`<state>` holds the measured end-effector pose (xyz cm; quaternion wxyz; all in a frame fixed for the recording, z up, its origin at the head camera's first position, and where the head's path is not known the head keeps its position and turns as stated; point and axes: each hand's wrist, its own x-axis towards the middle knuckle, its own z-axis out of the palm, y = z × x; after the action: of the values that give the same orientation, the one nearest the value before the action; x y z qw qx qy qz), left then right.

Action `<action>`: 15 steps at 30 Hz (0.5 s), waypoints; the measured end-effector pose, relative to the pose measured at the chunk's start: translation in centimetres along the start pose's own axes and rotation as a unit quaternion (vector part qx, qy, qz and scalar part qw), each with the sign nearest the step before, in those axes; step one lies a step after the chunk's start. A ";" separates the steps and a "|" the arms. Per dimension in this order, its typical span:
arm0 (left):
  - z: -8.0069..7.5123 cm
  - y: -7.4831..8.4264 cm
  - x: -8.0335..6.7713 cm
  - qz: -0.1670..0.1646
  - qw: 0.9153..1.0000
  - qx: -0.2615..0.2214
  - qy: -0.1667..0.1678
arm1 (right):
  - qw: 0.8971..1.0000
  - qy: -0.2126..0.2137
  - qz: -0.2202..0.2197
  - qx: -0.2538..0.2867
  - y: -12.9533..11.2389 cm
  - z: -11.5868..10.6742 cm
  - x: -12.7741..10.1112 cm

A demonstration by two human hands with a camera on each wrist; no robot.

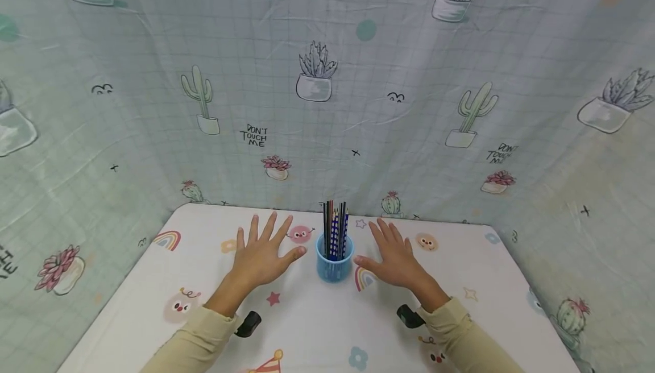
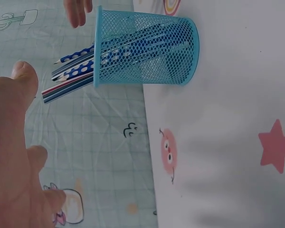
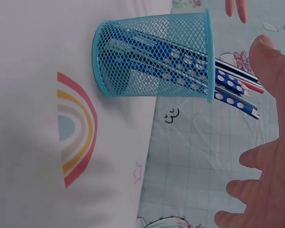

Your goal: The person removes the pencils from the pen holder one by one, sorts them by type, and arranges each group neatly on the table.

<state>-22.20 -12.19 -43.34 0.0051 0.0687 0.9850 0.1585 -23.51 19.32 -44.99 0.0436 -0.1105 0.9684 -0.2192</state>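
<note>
White tabletop (image 1: 317, 322) bears round mesh cup (image 1: 334, 272) between spread hands (image 1: 262, 258) (image 1: 394, 258).

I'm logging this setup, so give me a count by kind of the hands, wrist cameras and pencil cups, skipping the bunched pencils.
Hands: 2, the left hand and the right hand
Black wrist cameras: 2, one near each wrist
Light blue mesh pencil cup: 1
Total: 5
</note>
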 end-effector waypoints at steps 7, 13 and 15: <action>1.0 0.3 0.0 0.004 1.000 -0.010 0.011 | 1.000 -0.010 0.001 0.024 -0.3 1.0 0.3; 1.7 0.5 0.2 0.018 0.999 -0.024 0.016 | 0.998 -0.002 -0.015 0.065 -0.4 1.7 0.5; 2.0 0.5 0.3 0.022 0.999 -0.030 0.017 | 0.996 -0.002 -0.018 0.091 -0.4 2.0 0.5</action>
<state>-22.37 -11.03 -45.03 -0.0130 0.0880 0.9779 0.1892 -23.69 18.01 -46.60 0.0514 -0.1241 0.9422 -0.3071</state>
